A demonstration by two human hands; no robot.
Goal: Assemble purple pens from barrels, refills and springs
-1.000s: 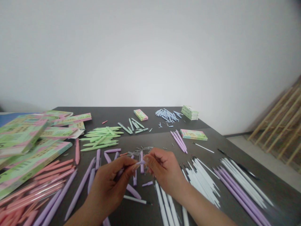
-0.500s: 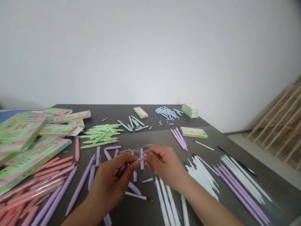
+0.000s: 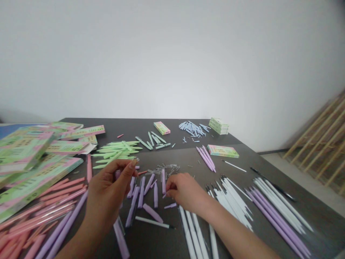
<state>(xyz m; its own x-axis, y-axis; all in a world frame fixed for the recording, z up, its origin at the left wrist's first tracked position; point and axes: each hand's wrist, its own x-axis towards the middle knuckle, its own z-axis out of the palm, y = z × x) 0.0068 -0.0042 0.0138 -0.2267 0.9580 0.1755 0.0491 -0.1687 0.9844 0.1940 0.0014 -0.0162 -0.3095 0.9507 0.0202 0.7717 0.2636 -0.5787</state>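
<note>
1. Centrally, two bare hands work over a dark table spread with pen parts.
2. The left hand is raised on the near left; its thumb and forefinger meet at the tips, pinching a small clear piece.
3. The right hand is low, just right of centre, its fingers curled inward beside an upright-looking lilac tube lying on the table; whether they grip anything cannot be told.
4. Between and below the hands lie scattered lilac pen barrels and one white refill with a dark tip; just beyond is a loose cluster of clear clips.
5. Near the right forearm are thick white rods, then a fanned heap of white refills. Farther right lie long lilac rods and a black pen.
6. On the near left, coral barrels lie beside a heap of printed pen boxes.
7. Farther away, from left to right, are bright green pens, paler green pens, a single box, pale blue parts and a stack of boxes.
</note>
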